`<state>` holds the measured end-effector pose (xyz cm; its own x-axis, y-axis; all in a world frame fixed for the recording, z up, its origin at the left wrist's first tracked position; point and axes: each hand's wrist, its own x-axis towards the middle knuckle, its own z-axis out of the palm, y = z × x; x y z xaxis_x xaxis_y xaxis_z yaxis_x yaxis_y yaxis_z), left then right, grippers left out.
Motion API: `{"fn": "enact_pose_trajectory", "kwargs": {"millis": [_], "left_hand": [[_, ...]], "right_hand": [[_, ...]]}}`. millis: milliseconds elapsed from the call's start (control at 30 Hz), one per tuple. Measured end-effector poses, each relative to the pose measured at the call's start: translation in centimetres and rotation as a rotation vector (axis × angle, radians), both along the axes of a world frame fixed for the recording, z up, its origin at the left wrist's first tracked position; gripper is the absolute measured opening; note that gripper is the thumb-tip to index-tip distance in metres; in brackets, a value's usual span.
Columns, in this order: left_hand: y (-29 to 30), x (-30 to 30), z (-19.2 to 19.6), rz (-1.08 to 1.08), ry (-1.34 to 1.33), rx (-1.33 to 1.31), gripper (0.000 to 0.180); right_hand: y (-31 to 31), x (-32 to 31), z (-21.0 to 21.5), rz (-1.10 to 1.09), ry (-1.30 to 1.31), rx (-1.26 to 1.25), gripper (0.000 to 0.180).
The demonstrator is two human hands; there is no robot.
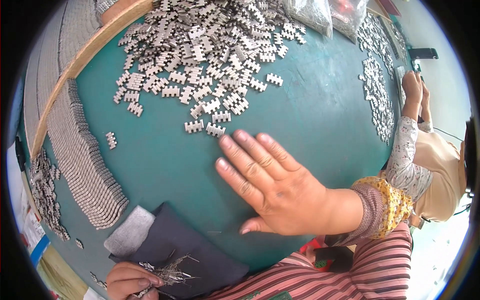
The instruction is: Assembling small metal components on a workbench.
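Teal table (320,115) lay under my right hand (272,187), flat and open, fingertips just beside comb-shaped metal pieces (205,127). My left hand (132,280) pinched thin metal pins (172,272).

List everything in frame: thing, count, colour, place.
comb-shaped metal pieces: too many to count, silver, loose pile top centre
stacked row of pieces: one long band, silver, left
second pile: many, silver, right, by a co-worker's hands
plastic bags: two, clear, top
table: one, teal
cloth: one, dark, bottom, with grey pad
thin pins: bundle, metal
left hand: pinching the pins
right hand: flat on table, fingers spread
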<state>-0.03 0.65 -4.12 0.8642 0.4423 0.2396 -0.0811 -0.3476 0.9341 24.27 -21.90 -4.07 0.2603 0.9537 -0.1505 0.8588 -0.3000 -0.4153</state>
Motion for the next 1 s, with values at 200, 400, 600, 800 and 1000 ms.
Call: {"fn": "enact_pose_trajectory", "kwargs": {"millis": [200, 400, 600, 800, 1000], "left_hand": [[-0.8, 0.5, 0.5, 0.115, 0.039, -0.025, 0.024], [-1.0, 0.0, 1.2, 0.091, 0.022, -0.113, 0.015], [-0.7, -1.0, 1.7, 0.075, -0.031, -0.082, 0.015], [-0.6, -2.2, 2.3, 0.132, -0.028, -0.099, 0.013], [-0.4, -4.0, 2.5, 0.163, -0.036, -0.115, 0.013]], "right_hand": [[-0.1, -2.8, -0.7, 0.191, -0.014, 0.136, 0.072], [-2.2, -4.5, -1.0, 0.263, -0.514, 0.329, 0.042], [-0.2, -5.2, 0.6, 0.112, -0.466, 0.266, 0.017], [0.8, -5.5, 0.8, 0.054, -0.492, 0.1, 0.019], [0.6, -6.5, 1.0, 0.088, -0.52, 0.062, 0.017]]}}
